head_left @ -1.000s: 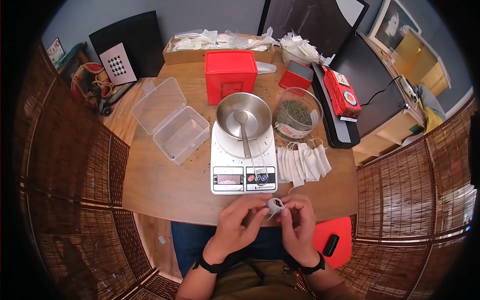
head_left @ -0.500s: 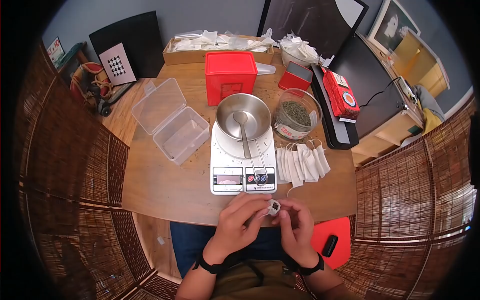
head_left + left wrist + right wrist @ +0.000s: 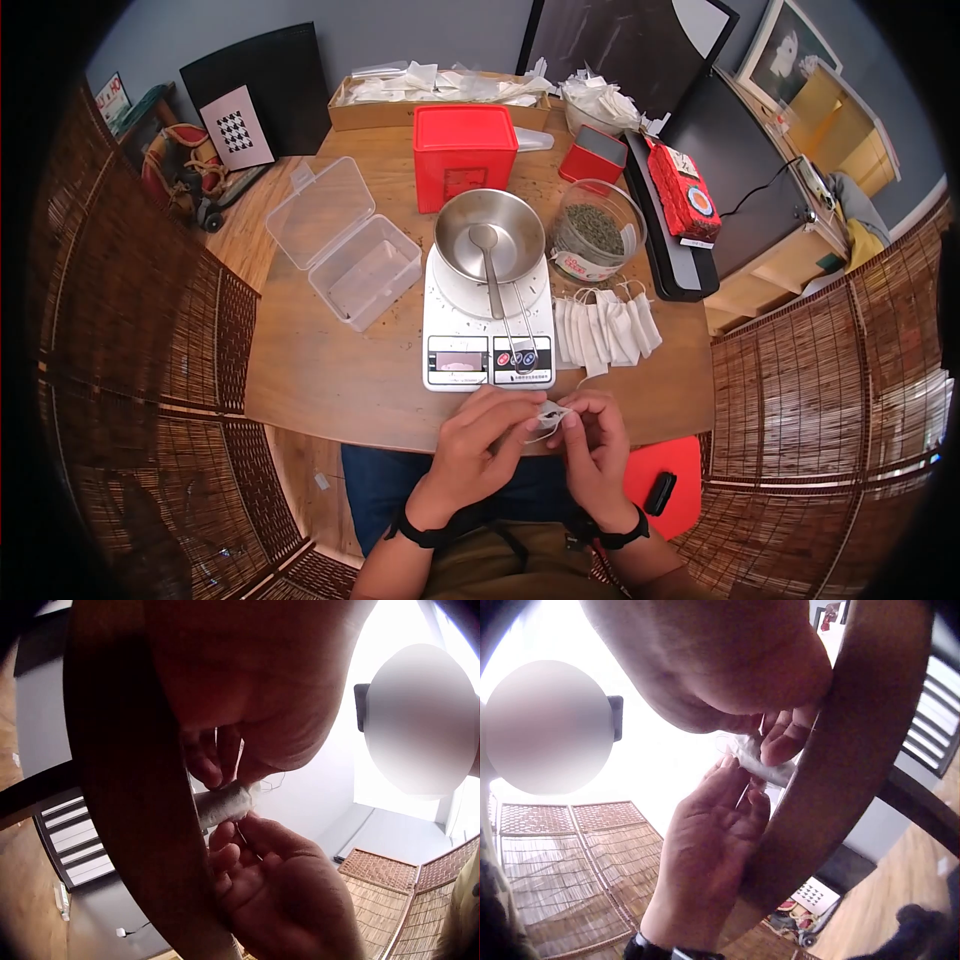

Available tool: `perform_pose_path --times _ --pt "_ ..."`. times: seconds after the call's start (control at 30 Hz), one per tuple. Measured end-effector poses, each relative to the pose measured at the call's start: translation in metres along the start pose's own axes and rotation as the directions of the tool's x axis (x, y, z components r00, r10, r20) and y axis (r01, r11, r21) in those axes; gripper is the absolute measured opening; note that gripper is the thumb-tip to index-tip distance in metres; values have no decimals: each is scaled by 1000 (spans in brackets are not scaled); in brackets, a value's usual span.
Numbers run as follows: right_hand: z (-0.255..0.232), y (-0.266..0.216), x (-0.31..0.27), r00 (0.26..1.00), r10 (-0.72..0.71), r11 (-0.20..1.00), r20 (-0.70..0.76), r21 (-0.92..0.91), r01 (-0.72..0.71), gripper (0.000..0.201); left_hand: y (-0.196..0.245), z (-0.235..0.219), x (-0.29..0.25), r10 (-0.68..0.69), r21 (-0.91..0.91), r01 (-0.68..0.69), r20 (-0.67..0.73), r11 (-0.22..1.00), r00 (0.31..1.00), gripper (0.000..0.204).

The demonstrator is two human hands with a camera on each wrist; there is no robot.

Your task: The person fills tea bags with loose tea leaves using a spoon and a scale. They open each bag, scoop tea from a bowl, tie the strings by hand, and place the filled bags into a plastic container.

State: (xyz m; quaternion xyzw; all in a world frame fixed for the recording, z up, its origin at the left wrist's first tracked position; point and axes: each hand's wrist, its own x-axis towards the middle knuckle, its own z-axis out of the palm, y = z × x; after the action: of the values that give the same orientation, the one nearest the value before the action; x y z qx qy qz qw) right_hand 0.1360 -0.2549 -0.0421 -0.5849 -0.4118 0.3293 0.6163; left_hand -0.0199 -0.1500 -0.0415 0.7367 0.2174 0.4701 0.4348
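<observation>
Just past the table's front edge, a small white drawstring tea bag (image 3: 552,411) is held between both hands, dark contents showing at its mouth. My left hand (image 3: 476,447) pinches one side of the mouth with thumb and fingers. On the other side, my right hand (image 3: 597,446) pinches the rim, and a thin string loops below. The left wrist view shows the filled, rounded body of the tea bag (image 3: 225,804) below the fingertips. Ahead, a steel pan (image 3: 462,236) with a spoon (image 3: 491,268) in it sits on a white kitchen scale (image 3: 440,312).
Right of the scale lies a row of white tea bags (image 3: 607,328), with a clear tub (image 3: 632,252) of dried leaves behind. An open plastic box (image 3: 385,290) lies left. Behind stand a red tin (image 3: 465,150) and a carton (image 3: 375,117) of white packets.
The tea bag's mouth, rounder and more open half a second ago, is now flatter and drawn wider between the fingers. Both hands stay nearly in place; the things on the table have not moved.
</observation>
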Motion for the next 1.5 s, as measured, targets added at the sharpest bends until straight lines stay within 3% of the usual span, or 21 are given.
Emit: perform_pose_path --times 0.2,0.4,0.5,0.57,0.67,0.83,0.93,1.0,1.07,1.13,1.2,1.3,1.5 --pt "-1 2 -2 1000 -7 998 -21 69 9 13 12 -1 5 -35 34 33 79 999 996 44" --pt "-5 8 -2 995 -72 997 62 12 71 24 6 -1 4 -87 21 86 83 996 993 50" --pt "-1 -1 -1 994 -102 994 43 -44 104 36 5 0 1 -115 -40 118 61 992 991 53" --pt "1 -12 1 991 -73 974 114 -206 96 52 3 1 -4 -141 -74 143 39 987 989 54" --pt "-4 -4 -1 988 -29 957 154 -282 72 61 1 3 -8 -178 -131 177 9 975 984 58" --pt "-4 -2 -1 988 -52 945 148 -311 96 58 3 2 -9 -212 -168 209 -1 963 977 63" --pt "-2 -10 0 983 -68 928 170 -350 125 55 6 0 -6 -213 -154 204 -41 967 976 46" --pt "-1 -14 0 983 -67 923 173 -362 127 55 1 -3 -6 -177 -111 172 -35 979 984 23" --pt "-4 -16 0 982 -32 915 184 -389 103 53 2 -2 -4 -176 -117 168 -59 979 983 16" --pt "-6 -19 1 978 -40 914 203 -389 118 52 3 -2 -4 -175 -122 164 -84 979 981 15" --pt "-10 -21 2 974 -47 912 221 -389 132 51 2 -3 -7 -281 -201 267 -46 943 959 16" --pt "-15 -24 3 961 -58 919 272 -361 157 52 -1 -1 -9 -333 -202 319 -40 926 942 16" --pt "-26 -13 -9 956 39 993 291 -117 -5 55 -4 9 -8 -325 -211 293 -136 932 936 18"
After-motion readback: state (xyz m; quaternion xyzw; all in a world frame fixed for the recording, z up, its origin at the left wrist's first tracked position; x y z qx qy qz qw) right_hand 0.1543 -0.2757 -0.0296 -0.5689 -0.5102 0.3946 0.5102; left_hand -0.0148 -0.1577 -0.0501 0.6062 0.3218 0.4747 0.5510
